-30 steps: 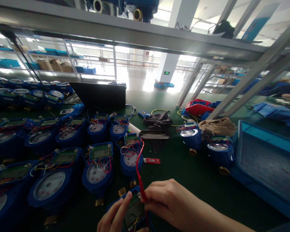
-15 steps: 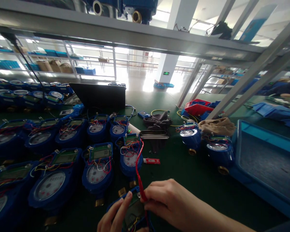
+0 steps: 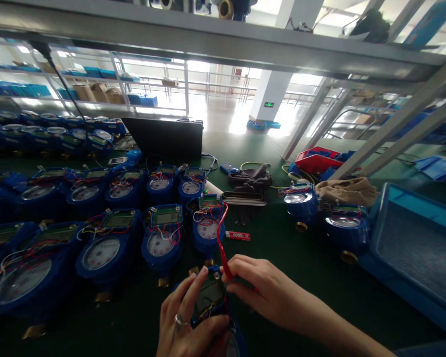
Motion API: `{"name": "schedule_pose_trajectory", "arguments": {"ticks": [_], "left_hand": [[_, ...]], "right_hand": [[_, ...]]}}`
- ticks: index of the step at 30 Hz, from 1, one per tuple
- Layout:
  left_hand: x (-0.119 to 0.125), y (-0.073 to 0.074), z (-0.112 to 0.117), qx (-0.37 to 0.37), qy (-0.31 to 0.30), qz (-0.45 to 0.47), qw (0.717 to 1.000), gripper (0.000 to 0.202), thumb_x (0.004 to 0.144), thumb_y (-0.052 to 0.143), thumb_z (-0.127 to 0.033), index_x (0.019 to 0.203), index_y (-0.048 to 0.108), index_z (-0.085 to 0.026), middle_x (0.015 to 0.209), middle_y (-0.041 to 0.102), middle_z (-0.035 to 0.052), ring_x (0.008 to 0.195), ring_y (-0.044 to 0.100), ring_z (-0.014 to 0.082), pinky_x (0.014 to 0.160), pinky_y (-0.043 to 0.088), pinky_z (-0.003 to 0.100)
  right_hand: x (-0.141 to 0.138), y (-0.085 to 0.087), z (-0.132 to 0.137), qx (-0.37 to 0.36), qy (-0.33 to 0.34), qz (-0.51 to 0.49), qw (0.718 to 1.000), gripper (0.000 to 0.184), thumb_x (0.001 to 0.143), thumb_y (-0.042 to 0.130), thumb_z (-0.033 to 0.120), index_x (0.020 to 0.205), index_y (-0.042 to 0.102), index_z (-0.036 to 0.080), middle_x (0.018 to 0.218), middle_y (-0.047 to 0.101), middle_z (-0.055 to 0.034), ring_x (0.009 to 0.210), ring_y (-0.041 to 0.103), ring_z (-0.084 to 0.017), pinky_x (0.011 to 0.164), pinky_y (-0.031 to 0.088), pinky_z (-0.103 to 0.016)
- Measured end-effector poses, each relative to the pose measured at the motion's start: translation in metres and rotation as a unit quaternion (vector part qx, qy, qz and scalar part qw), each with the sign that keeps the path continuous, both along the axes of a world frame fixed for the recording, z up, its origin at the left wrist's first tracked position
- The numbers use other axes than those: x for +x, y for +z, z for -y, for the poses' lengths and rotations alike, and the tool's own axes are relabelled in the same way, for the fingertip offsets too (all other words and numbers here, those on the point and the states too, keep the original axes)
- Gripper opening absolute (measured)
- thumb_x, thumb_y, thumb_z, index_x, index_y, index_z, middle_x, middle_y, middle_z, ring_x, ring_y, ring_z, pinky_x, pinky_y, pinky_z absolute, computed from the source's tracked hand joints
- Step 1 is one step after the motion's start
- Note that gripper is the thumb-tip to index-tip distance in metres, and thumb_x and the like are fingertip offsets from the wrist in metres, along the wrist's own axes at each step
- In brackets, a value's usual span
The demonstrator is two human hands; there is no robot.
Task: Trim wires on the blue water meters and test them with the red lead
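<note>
A blue water meter (image 3: 211, 290) with a small display and loose wires lies nearest me, partly covered by my hands. My left hand (image 3: 188, 317), a ring on one finger, grips it, with fingers along the left edge and the thumb across the lower part. My right hand (image 3: 262, 287) pinches a red-sleeved test lead (image 3: 224, 258) at the meter's upper right corner; its tip is hidden. The lead's wire runs back to the right edge of another meter (image 3: 207, 229) just behind. To its left stands a meter (image 3: 161, 244) with a lit display.
Rows of similar meters fill the left side. A red-and-white packet (image 3: 238, 236) lies behind my right hand. Farther back are a dark cloth (image 3: 253, 179) and a black screen (image 3: 167, 141). At right stand two meters and a blue bin (image 3: 390, 253); a metal shelf beam (image 3: 208, 47) crosses overhead.
The view has shifted, so the bench items sit higher and farther right. My left thumb now shows across the meter. The right hand still pinches the red lead at the same corner.
</note>
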State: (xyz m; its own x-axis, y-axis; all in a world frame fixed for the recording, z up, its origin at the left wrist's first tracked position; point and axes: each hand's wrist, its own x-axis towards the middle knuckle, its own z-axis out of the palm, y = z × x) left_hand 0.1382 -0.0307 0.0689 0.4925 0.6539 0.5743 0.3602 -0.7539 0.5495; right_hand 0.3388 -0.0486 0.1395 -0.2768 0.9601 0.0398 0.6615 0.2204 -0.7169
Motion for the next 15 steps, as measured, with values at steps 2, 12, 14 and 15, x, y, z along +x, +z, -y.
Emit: {"name": "schedule_pose_trajectory", "arguments": {"ticks": [2, 12, 14, 15], "left_hand": [[0.000, 0.002, 0.000, -0.010, -0.009, 0.002, 1.000, 0.015, 0.092, 0.057, -0.028, 0.086, 0.069, -0.035, 0.152, 0.028, -0.0100, 0.130, 0.038, 0.0245, 0.099, 0.034, 0.041], [-0.006, -0.005, -0.009, 0.112, -0.039, -0.044, 0.992, 0.012, 0.087, 0.062, -0.020, 0.094, 0.069, -0.027, 0.153, 0.028, 0.0085, 0.131, 0.037, 0.0287, 0.096, 0.033, 0.044], [-0.014, -0.014, -0.011, 0.108, -0.005, -0.020, 0.994, 0.023, 0.085, 0.066, -0.022, 0.107, 0.066, -0.028, 0.151, 0.033, 0.0079, 0.129, 0.041, 0.0311, 0.098, 0.034, 0.048], [-0.018, -0.019, -0.011, 0.074, 0.015, -0.001, 0.997, 0.034, 0.083, 0.068, -0.022, 0.115, 0.062, -0.032, 0.152, 0.033, 0.0062, 0.129, 0.041, 0.0343, 0.101, 0.034, 0.053]], "right_hand": [[0.001, -0.006, 0.005, 0.013, -0.015, -0.062, 0.998, 0.009, 0.096, 0.050, 0.022, 0.090, 0.055, 0.016, 0.089, 0.058, -0.0038, 0.077, 0.054, -0.014, 0.067, 0.042, -0.024], [0.028, -0.020, 0.026, 0.071, -0.229, -0.414, 0.878, 0.018, 0.094, 0.056, 0.039, 0.101, 0.055, 0.022, 0.097, 0.063, -0.0030, 0.090, 0.067, -0.017, 0.071, 0.059, -0.027], [0.044, -0.033, 0.034, 0.037, -0.285, -0.434, 0.854, 0.029, 0.089, 0.061, 0.046, 0.101, 0.053, 0.022, 0.095, 0.061, -0.0031, 0.086, 0.069, -0.020, 0.058, 0.059, -0.025], [0.052, -0.041, 0.040, 0.032, -0.312, -0.436, 0.843, 0.033, 0.087, 0.061, 0.050, 0.102, 0.051, 0.022, 0.094, 0.060, -0.0026, 0.084, 0.069, -0.021, 0.052, 0.058, -0.023]]}}
